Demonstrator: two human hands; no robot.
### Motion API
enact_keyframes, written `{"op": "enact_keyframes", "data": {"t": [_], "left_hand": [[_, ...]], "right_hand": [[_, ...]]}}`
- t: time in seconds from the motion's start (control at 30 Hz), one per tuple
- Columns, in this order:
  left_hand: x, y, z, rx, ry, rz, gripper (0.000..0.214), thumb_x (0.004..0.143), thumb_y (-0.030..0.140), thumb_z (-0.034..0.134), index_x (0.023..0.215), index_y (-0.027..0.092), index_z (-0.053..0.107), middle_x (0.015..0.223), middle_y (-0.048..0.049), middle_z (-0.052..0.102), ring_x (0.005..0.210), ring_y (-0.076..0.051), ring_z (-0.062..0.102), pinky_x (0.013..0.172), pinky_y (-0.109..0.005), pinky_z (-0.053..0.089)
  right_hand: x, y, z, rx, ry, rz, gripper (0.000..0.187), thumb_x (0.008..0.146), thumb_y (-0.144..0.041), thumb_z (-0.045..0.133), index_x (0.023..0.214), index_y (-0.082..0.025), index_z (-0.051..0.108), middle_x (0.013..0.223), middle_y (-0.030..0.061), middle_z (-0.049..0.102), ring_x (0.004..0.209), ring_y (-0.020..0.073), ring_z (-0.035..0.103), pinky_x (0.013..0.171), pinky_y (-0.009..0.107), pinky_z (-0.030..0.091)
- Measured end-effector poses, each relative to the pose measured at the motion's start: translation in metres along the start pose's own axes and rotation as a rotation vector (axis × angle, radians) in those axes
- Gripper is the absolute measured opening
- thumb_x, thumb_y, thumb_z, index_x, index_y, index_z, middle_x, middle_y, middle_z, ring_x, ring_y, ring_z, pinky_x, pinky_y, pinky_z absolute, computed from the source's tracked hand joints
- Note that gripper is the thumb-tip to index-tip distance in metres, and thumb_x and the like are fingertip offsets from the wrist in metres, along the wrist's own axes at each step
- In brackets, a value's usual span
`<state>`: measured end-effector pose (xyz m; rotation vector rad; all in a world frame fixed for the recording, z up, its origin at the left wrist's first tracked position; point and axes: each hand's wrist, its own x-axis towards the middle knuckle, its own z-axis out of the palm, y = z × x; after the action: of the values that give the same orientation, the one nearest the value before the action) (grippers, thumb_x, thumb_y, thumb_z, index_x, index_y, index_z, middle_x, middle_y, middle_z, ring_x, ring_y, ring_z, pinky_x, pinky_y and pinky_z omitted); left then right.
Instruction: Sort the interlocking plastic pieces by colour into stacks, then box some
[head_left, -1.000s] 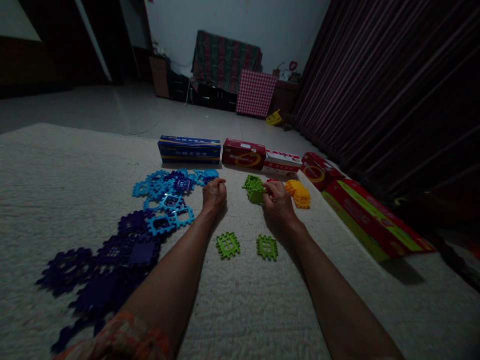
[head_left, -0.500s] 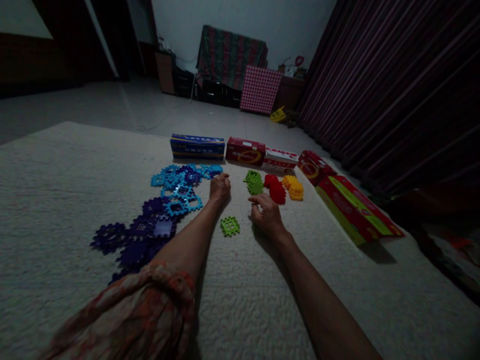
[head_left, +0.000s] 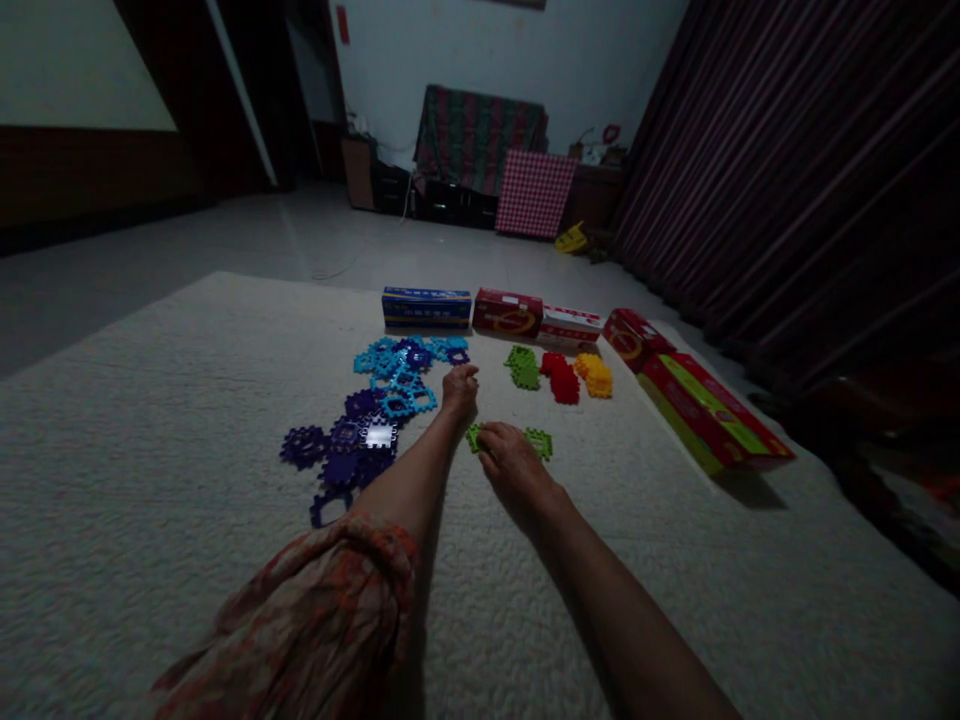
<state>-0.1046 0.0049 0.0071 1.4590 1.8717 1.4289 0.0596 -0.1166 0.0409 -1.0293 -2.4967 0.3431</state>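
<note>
My right hand (head_left: 514, 458) is over the mat with its fingers bent down onto a green notched building tile (head_left: 473, 438). Much of that tile is hidden under the fingertips. A second green notched tile (head_left: 539, 443) lies flat just right of the knuckles. My left hand (head_left: 460, 390) rests with curled fingers right of the light-blue notched tiles (head_left: 411, 402); whatever is inside it, if anything, is hidden. Purple notched tiles (head_left: 341, 468) spread out left of my left forearm. Beyond my right hand lie piles of green tiles (head_left: 523, 367), red tiles (head_left: 562, 379) and yellow tiles (head_left: 595, 376).
Along the far side of the pale mat (head_left: 225, 400) stand a blue box (head_left: 427, 309), a dark red box (head_left: 508, 315) and a white-and-red box (head_left: 571, 324). Another red box (head_left: 636, 336) and a long red-green box (head_left: 709, 412) line the right side, near the curtain (head_left: 795, 200).
My right hand has come back toward me and left, from near the green pile onto the single green tile. A second green tile now lies beside it. The view has shifted; my left hand stays closed.
</note>
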Motion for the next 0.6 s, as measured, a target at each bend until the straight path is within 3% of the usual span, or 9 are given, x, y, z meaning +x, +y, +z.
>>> {"op": "enact_keyframes", "data": {"t": [0.27, 0.47, 0.6], "left_hand": [[-0.006, -0.005, 0.000, -0.483, 0.052, -0.212, 0.035, 0.069, 0.016, 0.048, 0.091, 0.014, 0.075, 0.078, -0.0044, 0.070, 0.059, -0.012, 0.066, 0.055, -0.022, 0.052], [0.016, -0.006, -0.002, -0.297, -0.124, -0.241, 0.035, 0.069, 0.012, 0.051, 0.094, 0.011, 0.075, 0.062, -0.0022, 0.067, 0.052, -0.012, 0.064, 0.059, -0.023, 0.054], [0.022, 0.000, 0.001, -0.105, -0.120, -0.213, 0.043, 0.076, 0.011, 0.048, 0.109, 0.012, 0.075, 0.067, -0.0043, 0.072, 0.061, -0.014, 0.069, 0.069, -0.026, 0.056]], "right_hand": [[-0.004, 0.010, 0.007, -0.084, 0.051, -0.072, 0.016, 0.092, -0.013, 0.059, 0.107, -0.019, 0.063, 0.119, 0.0106, 0.067, 0.110, 0.0254, 0.058, 0.099, 0.041, 0.043], [0.002, 0.017, 0.014, -0.039, 0.136, -0.047, 0.018, 0.099, -0.017, 0.044, 0.107, -0.018, 0.060, 0.105, 0.0111, 0.067, 0.099, 0.0252, 0.059, 0.092, 0.040, 0.045], [0.024, 0.041, 0.004, 0.025, 0.188, -0.011, 0.029, 0.094, -0.008, 0.039, 0.112, -0.017, 0.060, 0.101, 0.0101, 0.066, 0.094, 0.0239, 0.060, 0.088, 0.037, 0.048]]}}
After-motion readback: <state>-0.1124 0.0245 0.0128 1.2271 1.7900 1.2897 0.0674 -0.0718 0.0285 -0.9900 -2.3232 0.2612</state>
